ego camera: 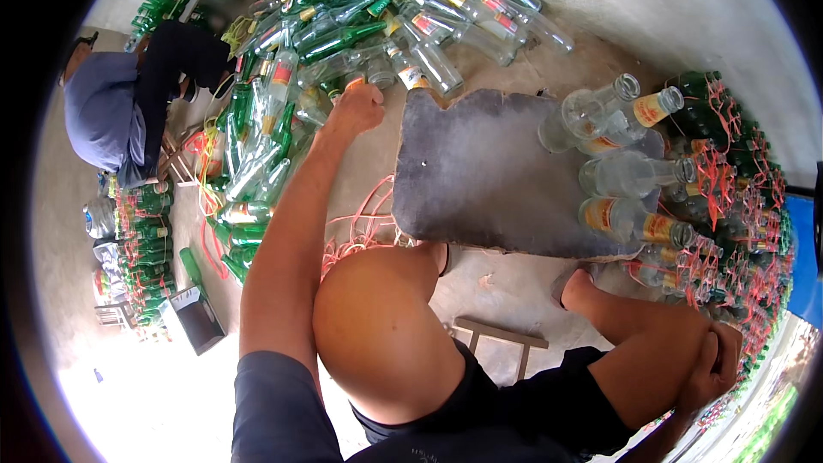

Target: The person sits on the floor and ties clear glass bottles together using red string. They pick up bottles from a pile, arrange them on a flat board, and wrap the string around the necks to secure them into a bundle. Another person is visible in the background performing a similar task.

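Observation:
My left hand [359, 108] is stretched out to the near edge of a heap of loose glass bottles, with its fingers curled. An orange-labelled bottle part [355, 81] shows right against the knuckles; the fingertips are hidden, so I cannot tell whether they grip it. My right hand [717, 360] rests on my right knee, fingers bent, with no object visible in it. Before me is a worn, dark board [476, 167] with ragged edges. Along its right side lie several clear bottles [633, 175], their necks pointing right, some with orange-and-yellow labels.
Green and clear bottles [347, 42] are heaped by the wall. Bundles tied with red strips [714, 180] line the right side. Loose red strips [366, 225] lie near my left knee. At left, a person [103, 109] sits near more bundled bottles [148, 231]. A wooden stool [501, 332] is below.

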{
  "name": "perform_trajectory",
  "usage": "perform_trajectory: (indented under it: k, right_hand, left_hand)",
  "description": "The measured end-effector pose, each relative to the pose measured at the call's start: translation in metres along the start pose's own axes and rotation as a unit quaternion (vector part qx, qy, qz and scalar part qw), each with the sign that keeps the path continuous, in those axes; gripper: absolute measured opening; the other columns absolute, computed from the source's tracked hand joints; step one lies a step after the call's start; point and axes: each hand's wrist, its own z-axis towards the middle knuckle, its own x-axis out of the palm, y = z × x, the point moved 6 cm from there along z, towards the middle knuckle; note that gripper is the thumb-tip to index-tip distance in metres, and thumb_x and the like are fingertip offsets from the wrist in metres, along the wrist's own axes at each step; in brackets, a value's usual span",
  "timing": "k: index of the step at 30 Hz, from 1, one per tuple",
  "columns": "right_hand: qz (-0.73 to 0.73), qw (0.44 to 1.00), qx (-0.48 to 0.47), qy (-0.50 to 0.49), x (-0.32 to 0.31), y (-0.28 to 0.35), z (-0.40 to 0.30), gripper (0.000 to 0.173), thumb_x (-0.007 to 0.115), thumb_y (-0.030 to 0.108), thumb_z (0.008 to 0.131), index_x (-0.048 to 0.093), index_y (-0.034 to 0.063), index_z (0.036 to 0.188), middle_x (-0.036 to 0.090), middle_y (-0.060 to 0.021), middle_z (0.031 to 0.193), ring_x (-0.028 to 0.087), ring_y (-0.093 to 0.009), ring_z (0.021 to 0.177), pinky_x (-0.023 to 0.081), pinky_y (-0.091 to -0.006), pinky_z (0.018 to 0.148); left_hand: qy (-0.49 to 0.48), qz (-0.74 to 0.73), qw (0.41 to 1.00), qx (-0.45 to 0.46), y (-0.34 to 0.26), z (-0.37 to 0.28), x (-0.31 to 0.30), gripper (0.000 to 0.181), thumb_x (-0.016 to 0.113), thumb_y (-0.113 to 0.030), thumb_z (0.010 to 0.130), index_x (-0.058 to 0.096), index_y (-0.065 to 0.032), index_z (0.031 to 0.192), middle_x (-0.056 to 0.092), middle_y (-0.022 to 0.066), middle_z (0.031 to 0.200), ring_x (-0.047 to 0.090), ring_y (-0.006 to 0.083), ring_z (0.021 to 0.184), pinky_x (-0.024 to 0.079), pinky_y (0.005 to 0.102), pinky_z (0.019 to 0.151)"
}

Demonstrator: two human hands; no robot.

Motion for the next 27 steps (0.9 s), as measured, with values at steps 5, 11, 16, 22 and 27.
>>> perform_trajectory:
  k: [5, 11, 16, 22, 27]
  right_hand:
    - [-0.028, 1.000, 0.007, 0.007, -0.001, -0.006, 0.002, 0.014, 0.058, 0.000, 0.098, 0.069, -0.0047, 0.106, 0.065, -0.0113, 0.101, 0.062, -0.024, 0.095, 0.049, -0.0346, 0.086]
    - [-0.227, 0.962, 0.136, 0.067, -0.001, -0.041, 0.005, 0.017, 0.060, 0.011, 0.100, 0.071, -0.0014, 0.104, 0.067, -0.0095, 0.100, 0.065, -0.023, 0.094, 0.052, -0.0375, 0.082]
    - [-0.326, 0.935, 0.133, 0.040, -0.033, -0.082, -0.012, 0.023, 0.067, 0.029, 0.098, 0.080, 0.0107, 0.104, 0.077, -0.0052, 0.097, 0.076, -0.022, 0.090, 0.062, -0.0417, 0.068]
    - [-0.374, 0.901, 0.210, 0.065, -0.005, -0.044, 0.016, 0.020, 0.067, 0.018, 0.093, 0.079, 0.0031, 0.101, 0.075, -0.0121, 0.095, 0.073, -0.028, 0.088, 0.060, -0.0427, 0.076]
    - [-0.095, 0.994, 0.026, 0.040, 0.010, -0.006, 0.030, 0.018, 0.065, 0.007, 0.092, 0.074, -0.0058, 0.100, 0.071, -0.0170, 0.097, 0.067, -0.031, 0.091, 0.054, -0.0419, 0.087]
  left_hand:
    - [0.077, -0.149, 0.970, -0.175, -0.009, 0.015, 0.037, 0.025, 0.069, -0.020, 0.088, 0.076, -0.0003, 0.102, 0.077, 0.0178, 0.094, 0.077, 0.0253, 0.083, 0.062, 0.0396, 0.065]
    - [0.058, -0.279, 0.925, -0.253, 0.026, 0.035, 0.089, 0.026, 0.070, -0.020, 0.093, 0.076, 0.0001, 0.107, 0.076, 0.0123, 0.089, 0.074, 0.0192, 0.077, 0.062, 0.0371, 0.059]
    - [0.044, -0.337, 0.906, -0.253, 0.045, 0.045, 0.111, 0.027, 0.073, -0.023, 0.091, 0.077, 0.0003, 0.105, 0.075, 0.0107, 0.087, 0.072, 0.0179, 0.075, 0.063, 0.0371, 0.059]
    - [0.000, -0.287, 0.934, -0.214, 0.045, 0.073, 0.113, 0.034, 0.080, -0.030, 0.087, 0.077, 0.0028, 0.098, 0.070, 0.0079, 0.077, 0.067, 0.0170, 0.064, 0.059, 0.0330, 0.053]
    - [0.080, -0.379, 0.899, -0.204, 0.085, 0.097, 0.140, 0.042, 0.084, -0.039, 0.084, 0.078, 0.0030, 0.086, 0.069, 0.0065, 0.071, 0.066, 0.0153, 0.064, 0.053, 0.0322, 0.051]
